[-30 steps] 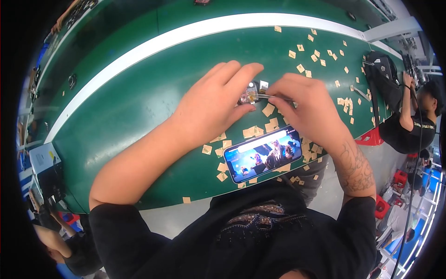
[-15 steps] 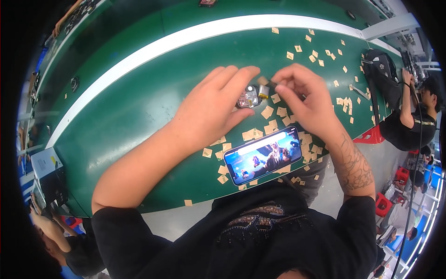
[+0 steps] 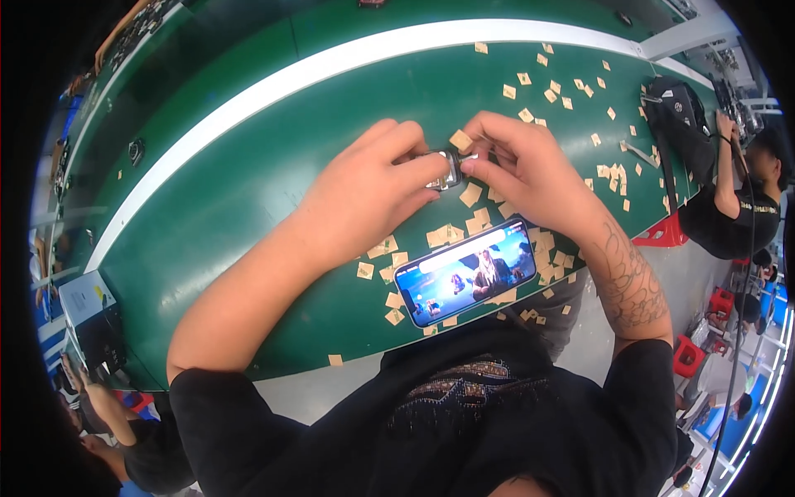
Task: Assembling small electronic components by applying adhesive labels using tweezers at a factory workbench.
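My left hand (image 3: pixel 364 186) is closed around a small dark-rimmed electronic housing (image 3: pixel 450 171), with its thumb below and fingers over the top. The fingers cover much of the housing. At its right edge, my right hand (image 3: pixel 526 161) is pinched, thumb and fingertips close together by a small silvery bit (image 3: pixel 469 156). Exactly what the pinch holds is hidden. A tan paper square (image 3: pixel 461 140) shows against the right fingertips. Below both hands a phone (image 3: pixel 468 273) lies on the green table (image 3: pixel 240 207), its screen lit with a colourful picture.
Tan paper squares (image 3: pixel 445 235) lie around the phone, and more are scattered at the far right. Tweezers (image 3: pixel 639 154) rest near a black bag (image 3: pixel 681 116). A white strip (image 3: pixel 331 62) borders the table's far side. A grey box (image 3: pixel 87 302) stands left; other people sit nearby.
My right hand has moved left, up to the housing. My left fingers now cover more of it. The silver-and-yellow battery seen beside the housing is no longer plainly visible.
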{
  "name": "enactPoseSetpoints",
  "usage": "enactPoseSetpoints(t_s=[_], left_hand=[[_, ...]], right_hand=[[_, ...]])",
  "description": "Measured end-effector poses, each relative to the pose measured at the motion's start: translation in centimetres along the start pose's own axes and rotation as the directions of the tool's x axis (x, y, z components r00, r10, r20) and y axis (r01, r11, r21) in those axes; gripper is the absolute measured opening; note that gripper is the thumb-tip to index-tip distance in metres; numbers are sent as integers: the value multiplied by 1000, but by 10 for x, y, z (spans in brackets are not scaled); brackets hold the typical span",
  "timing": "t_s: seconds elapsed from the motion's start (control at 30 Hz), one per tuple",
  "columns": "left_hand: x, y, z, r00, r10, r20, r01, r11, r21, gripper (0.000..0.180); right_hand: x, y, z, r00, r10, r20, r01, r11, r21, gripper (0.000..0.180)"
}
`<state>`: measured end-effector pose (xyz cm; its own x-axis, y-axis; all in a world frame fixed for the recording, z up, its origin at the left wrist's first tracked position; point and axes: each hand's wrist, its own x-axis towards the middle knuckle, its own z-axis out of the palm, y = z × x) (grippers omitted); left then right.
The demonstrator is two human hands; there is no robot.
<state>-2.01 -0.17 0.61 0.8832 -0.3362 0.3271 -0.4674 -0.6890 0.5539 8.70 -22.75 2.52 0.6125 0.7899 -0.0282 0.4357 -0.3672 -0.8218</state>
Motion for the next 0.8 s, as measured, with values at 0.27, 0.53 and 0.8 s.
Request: enactPoseSetpoints(t_s=[0.27,0.53,0.8], left_hand=[[-1,-2,4,999,21,-43,-18,998,53,30],[-2,-1,3,1000,15,-21,-14,998,63,31],[-1,1,1,998,52,-36,-49,996,80,32]], right_hand=[[-7,11,-6,1000,11,23,-12,998,60,18],[-10,3,-14,998,-48,32,48,999,-19,24],[-2,-17,6,991,-132,-38,124,978,-169,19]])
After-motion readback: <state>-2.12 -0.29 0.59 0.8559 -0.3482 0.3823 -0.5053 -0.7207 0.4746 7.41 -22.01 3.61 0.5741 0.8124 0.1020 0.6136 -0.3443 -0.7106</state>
